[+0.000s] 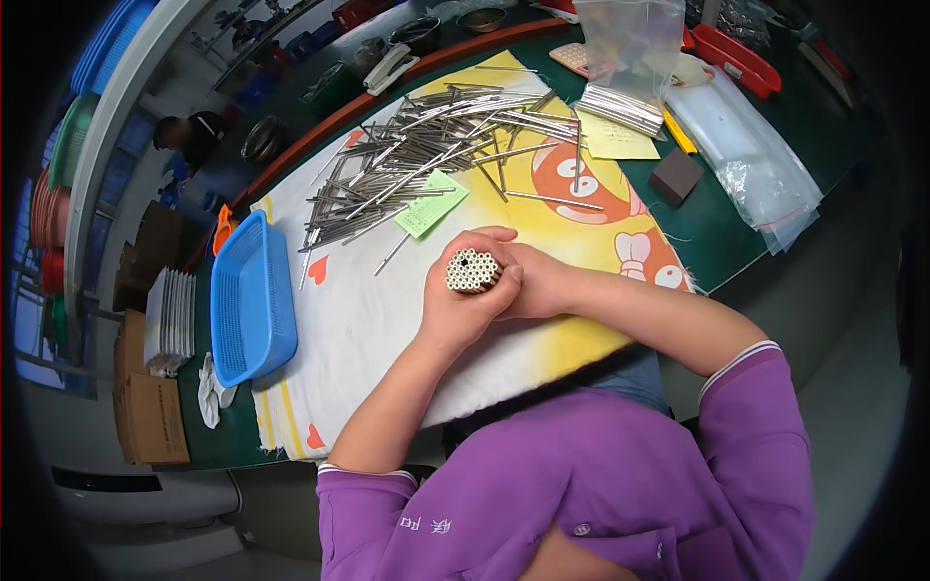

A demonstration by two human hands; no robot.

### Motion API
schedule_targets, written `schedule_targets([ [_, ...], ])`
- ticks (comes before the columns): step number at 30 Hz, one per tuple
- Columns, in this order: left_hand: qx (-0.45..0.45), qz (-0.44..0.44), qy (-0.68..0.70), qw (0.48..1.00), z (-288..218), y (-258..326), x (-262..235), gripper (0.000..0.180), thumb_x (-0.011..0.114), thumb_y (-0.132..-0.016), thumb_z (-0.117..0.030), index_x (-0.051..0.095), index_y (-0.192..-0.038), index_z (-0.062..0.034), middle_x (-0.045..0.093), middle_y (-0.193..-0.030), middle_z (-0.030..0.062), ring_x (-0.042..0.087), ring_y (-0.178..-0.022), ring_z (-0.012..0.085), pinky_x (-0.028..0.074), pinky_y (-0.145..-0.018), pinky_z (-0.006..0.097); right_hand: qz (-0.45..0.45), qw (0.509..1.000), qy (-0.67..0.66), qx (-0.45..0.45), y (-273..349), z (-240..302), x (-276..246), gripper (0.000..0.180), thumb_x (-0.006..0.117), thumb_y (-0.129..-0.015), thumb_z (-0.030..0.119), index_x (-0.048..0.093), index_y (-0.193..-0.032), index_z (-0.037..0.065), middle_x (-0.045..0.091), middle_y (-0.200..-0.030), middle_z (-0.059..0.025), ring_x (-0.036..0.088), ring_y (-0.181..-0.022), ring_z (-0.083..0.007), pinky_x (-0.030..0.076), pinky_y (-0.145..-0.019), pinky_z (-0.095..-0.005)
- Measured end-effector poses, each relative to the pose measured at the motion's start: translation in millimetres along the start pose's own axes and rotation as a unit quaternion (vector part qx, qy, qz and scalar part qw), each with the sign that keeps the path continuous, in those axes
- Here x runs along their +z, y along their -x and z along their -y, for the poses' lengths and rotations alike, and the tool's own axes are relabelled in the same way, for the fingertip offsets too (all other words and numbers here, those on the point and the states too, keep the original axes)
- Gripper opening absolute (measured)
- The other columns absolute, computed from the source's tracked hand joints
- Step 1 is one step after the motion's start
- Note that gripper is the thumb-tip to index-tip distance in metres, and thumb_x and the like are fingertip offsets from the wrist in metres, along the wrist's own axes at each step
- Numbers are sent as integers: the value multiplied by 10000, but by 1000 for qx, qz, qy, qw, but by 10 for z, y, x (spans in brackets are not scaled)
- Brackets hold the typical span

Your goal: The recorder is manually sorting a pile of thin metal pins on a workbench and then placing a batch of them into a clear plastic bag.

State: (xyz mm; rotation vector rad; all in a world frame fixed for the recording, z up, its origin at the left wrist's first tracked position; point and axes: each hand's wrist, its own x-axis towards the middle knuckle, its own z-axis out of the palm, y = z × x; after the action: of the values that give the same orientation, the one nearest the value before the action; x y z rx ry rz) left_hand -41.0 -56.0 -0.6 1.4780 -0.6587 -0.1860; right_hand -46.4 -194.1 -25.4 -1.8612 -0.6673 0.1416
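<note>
A tight bundle of thin metal tubes (473,272) is held with its round open ends facing up toward me. One dark gap shows among the pale ends. My left hand (450,308) is closed round the bundle from the left, thumb across its near side. From the right, my right hand (539,280) closes about it too, its fingers partly hidden behind the left hand and the tubes. Beyond my hands, a loose heap of metal tubes (426,145) lies crisscrossed on a patterned cloth (363,334). A green paper note (432,204) rests at the heap's near edge.
At left stands a blue plastic basket (254,300), with a white glove (214,390) by it. Farther right are bagged tubes (621,108), a yellow note (618,138), a dark block (675,176), a yellow cutter (679,130), plastic bags (744,145) and a red tray (736,60).
</note>
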Motion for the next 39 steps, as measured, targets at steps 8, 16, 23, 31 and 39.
schedule_targets([
  [8,-16,-108,145,983,-40,47,99,120,560,-831,-25,456,-870,-70,536,-648,63,565,-736,190,395,-952,448,-71,979,191,22,84,147,57,295,635,-653,236,578,-902,89,624,-836,-139,601,-786,-330,490,-721,-409],
  [16,74,206,126,968,-372,550,822,214,664,-713,37,522,-832,-71,611,-843,91,581,-952,233,413,-889,350,-70,996,50,-15,1324,534,163,406,612,-759,232,514,-1146,154,577,-1074,-59,558,-1021,-255,462,-864,-335],
  [23,0,372,111,921,564,792,1273,279,728,-685,-46,599,-932,-67,613,-1037,54,493,-1133,257,380,-969,374,-61,932,31,355,2299,17,476,333,678,-736,270,606,-1030,131,644,-986,-58,621,-940,-214,496,-786,-309],
  [31,-152,365,220,892,1142,1300,1482,200,716,-719,-55,582,-868,-74,638,-933,42,507,-1110,243,386,-961,367,-193,925,-127,301,2877,-435,1044,314,671,-736,159,583,-1018,53,639,-966,-81,624,-903,-222,488,-777,-301],
  [39,-149,326,192,913,1173,1381,1439,167,671,-735,6,566,-846,-62,625,-888,46,516,-1069,218,346,-1012,380,-206,940,-79,259,2702,-421,1057,294,661,-734,140,582,-1010,79,634,-977,-85,619,-917,-233,489,-785,-323],
])
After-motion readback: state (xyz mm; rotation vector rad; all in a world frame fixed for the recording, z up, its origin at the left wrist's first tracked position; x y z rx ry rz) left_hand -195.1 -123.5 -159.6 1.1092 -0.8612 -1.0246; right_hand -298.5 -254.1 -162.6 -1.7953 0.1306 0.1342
